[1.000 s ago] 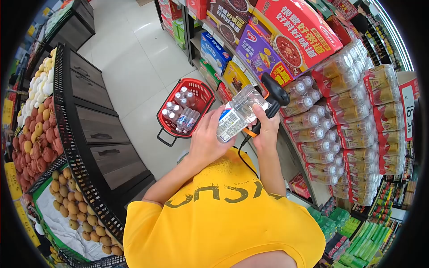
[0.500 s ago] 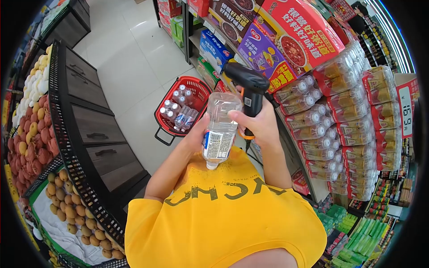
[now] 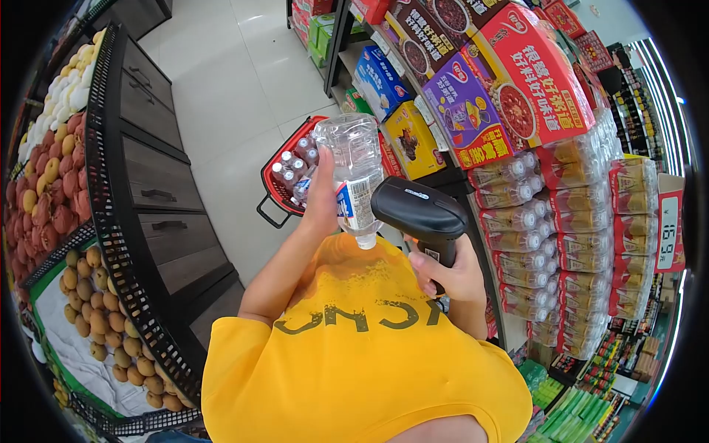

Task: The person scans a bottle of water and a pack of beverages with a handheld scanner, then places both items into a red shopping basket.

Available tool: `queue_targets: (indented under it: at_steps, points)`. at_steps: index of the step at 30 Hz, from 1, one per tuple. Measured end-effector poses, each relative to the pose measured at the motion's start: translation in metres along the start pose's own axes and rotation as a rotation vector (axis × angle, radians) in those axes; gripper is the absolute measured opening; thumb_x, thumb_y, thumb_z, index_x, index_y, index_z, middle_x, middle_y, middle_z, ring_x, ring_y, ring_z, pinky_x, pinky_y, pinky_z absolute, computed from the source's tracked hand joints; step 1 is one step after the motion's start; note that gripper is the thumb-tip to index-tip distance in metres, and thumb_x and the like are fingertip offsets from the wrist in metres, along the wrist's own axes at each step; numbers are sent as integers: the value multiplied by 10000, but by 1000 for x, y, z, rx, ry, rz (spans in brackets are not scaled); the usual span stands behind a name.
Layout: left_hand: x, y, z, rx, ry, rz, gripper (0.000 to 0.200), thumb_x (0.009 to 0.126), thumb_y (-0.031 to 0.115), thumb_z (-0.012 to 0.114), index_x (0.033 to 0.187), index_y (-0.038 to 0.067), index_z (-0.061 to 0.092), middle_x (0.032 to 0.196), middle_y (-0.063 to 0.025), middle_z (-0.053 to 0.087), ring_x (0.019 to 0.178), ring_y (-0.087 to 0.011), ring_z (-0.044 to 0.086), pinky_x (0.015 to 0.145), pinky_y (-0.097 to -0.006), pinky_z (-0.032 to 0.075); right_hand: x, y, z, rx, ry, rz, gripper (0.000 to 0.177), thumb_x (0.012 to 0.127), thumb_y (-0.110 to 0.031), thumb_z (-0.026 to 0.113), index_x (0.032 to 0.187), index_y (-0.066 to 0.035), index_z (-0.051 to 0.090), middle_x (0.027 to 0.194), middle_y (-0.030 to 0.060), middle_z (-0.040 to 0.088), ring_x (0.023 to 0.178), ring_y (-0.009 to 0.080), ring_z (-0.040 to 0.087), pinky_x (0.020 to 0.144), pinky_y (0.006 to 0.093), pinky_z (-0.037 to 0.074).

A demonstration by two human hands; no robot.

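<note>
Since the earlier frame we note the scanner (image 3: pixel 417 214) has dropped from above the bottle (image 3: pixel 354 173) to just right of its cap end, and the right hand (image 3: pixel 450 275) no longer touches the bottle. We log the left hand (image 3: pixel 321 199) closed round the bottle's middle. The bottle is upside down, cap toward the yellow shirt (image 3: pixel 354 354) and base up, held in the air in front of the right rim of the red basket (image 3: pixel 275 193). We see the right hand wrapped shut on the scanner's handle, with the scanner head aimed left at the label. Head and label look just apart, possibly touching; the view does not settle it. The basket stands on the floor (image 3: pixel 236 88), with small bottles (image 3: pixel 292 161) lying inside.
</note>
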State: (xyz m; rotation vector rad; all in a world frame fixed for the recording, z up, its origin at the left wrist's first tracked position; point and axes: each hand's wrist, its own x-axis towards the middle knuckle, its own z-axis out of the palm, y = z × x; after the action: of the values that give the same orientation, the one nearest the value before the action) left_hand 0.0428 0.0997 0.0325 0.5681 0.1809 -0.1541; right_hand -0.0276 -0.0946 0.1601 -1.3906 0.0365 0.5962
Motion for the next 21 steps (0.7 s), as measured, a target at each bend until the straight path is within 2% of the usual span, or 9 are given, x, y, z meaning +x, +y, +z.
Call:
queue_targets:
  at_steps: [3, 6, 9, 15, 21]
  points:
    - [-2, 7, 0, -15, -40, 14, 607, 1016, 510, 346, 1320, -2, 465, 1217, -114, 601, 1078, -180, 605, 954, -326, 477, 3, 1, 3, 10, 4, -2, 274, 851, -4, 669, 1096, 27, 551, 632, 12, 537, 419, 65, 470, 387, 231, 366]
    - [-2, 12, -1, 17, -86, 27, 608, 1020, 508, 331, 1323, -2, 466, 1220, -116, 600, 1076, -180, 605, 960, -323, 471, 5, 0, 7, 7, 16, -1, 266, 848, 7, 666, 1089, 27, 554, 639, 16, 538, 418, 66, 472, 384, 231, 365]
    - [1, 11, -1, 98, -8, 33, 762, 947, 675, 300, 1289, 25, 501, 1147, -133, 621, 1001, -232, 640, 888, -372, 529, 8, -1, 11, 13, 26, -16, 254, 848, 13, 657, 1082, 27, 558, 641, 17, 533, 417, 67, 476, 383, 230, 362]
    - [3, 12, -6, 73, 16, 21, 783, 940, 688, 297, 1311, 26, 486, 1159, -136, 614, 1015, -235, 635, 898, -379, 525, 12, -4, 13, -2, 19, -22, 247, 840, 19, 652, 1071, 29, 566, 667, 27, 534, 418, 68, 480, 382, 225, 356]
    - [0, 17, -4, 91, 3, 43, 722, 975, 636, 266, 1339, 44, 459, 1193, -117, 597, 1027, -222, 621, 900, -373, 521, 13, -4, 16, -15, 29, -3, 247, 833, 22, 657, 1065, 32, 572, 685, 30, 541, 420, 70, 477, 383, 225, 355]
